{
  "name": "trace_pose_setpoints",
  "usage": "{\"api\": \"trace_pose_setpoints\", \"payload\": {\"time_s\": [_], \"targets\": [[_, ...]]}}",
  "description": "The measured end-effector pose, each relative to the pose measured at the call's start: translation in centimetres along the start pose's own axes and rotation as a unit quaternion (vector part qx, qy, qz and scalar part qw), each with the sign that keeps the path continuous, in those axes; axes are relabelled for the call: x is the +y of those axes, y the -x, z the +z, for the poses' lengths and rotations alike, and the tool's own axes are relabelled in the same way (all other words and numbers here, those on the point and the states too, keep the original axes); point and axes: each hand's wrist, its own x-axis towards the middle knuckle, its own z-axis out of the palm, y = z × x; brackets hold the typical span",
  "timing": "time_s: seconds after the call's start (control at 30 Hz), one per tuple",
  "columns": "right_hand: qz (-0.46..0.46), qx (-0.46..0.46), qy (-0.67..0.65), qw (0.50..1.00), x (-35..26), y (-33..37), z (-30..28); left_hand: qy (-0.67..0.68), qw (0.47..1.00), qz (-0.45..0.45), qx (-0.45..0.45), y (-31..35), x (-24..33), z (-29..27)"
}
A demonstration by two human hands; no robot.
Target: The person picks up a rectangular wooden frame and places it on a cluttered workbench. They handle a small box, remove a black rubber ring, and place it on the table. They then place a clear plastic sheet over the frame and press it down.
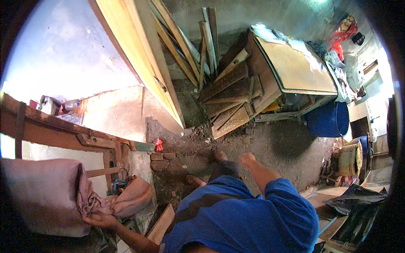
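Observation:
A large mauve-brown cloth hangs bulky and bunched at the lower left, beside a wooden frame. My left hand grips its gathered lower edge, with the fingers partly hidden in the folds. Another puffed-out part of the same-coloured cloth lies just to the right of that gathered spot. My right arm comes out of a blue sleeve and reaches forward over the dirt floor. At its end my right hand is seen small and end-on, so its fingers do not show. Nothing visible touches it.
A wooden rail runs along the left. Ahead, an open wooden door stands near leaning poles. Stacked boards rest against a tilted cabinet, beside a blue barrel. Black plastic lies at lower right.

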Motion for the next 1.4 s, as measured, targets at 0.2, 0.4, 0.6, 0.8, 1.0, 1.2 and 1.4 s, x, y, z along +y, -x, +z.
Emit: {"api": "trace_pose_setpoints", "payload": {"time_s": [0.2,0.4,0.6,0.8,1.0,1.2,1.4], "targets": [[0.125,0.039,-0.229,0.965,4.4,-2.8,1.1,-0.081,0.989,0.118,0.024,-0.2,-0.5,1.7],[0.118,-0.016,-0.206,0.971,12.4,-9.5,4.6,-0.301,0.942,0.125,-0.077,4.8,3.4,3.6],[0.189,0.036,-0.328,0.925,20.1,-15.0,4.2,-0.326,0.922,-0.013,-0.208,11.7,7.1,5.2],[0.288,0.015,-0.388,0.875,25.4,-23.3,3.5,-0.454,0.814,-0.088,-0.352,18.4,8.9,5.8],[0.306,0.034,-0.405,0.861,27.9,-30.9,5.0,-0.425,0.761,-0.096,-0.481,23.1,9.1,5.5],[0.340,0.051,-0.486,0.804,28.6,-35.3,7.0,-0.395,0.716,-0.050,-0.573,25.0,13.5,7.2],[0.334,0.131,-0.536,0.764,28.1,-38.0,7.6,-0.264,0.736,-0.053,-0.622,25.5,18.3,11.2]]}}
